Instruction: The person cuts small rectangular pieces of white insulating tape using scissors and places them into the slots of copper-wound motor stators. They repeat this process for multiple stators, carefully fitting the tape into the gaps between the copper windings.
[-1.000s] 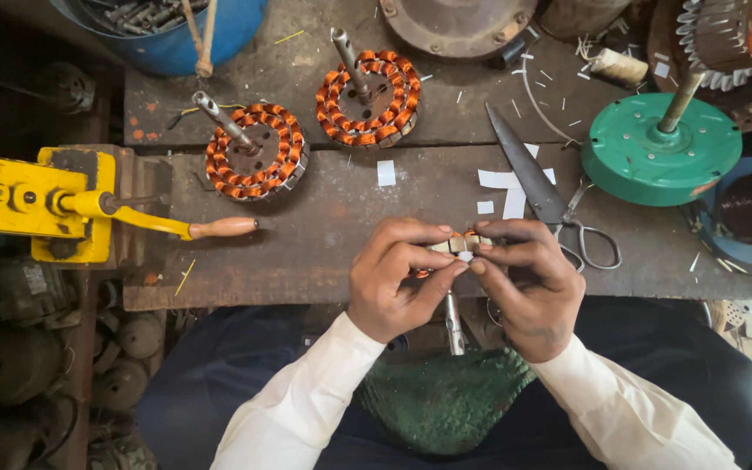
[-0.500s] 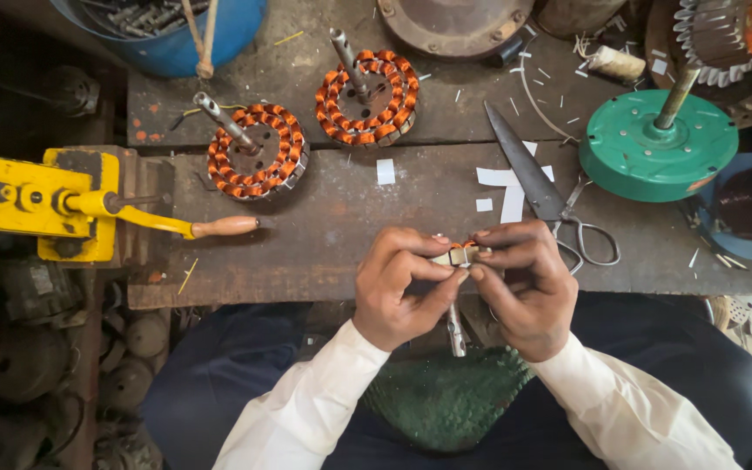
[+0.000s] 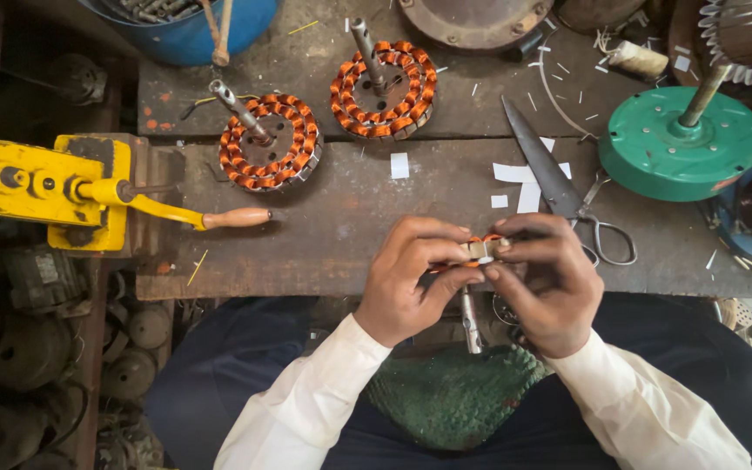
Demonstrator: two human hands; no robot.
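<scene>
Both hands [image 3: 480,274] pinch a copper-wound stator [image 3: 483,251] over the workbench edge [image 3: 306,283].

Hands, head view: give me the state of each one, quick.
Left hand: closed, fingertips pinching the small copper-wound part.
Right hand: closed, fingertips pinching the same part from the other side.

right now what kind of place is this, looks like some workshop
Most likely a small motor or fan repair workshop: copper-wound stators lie on a worn wooden bench, beside large scissors and a yellow hand-cranked machine. Both hands work another small wound part.
</scene>
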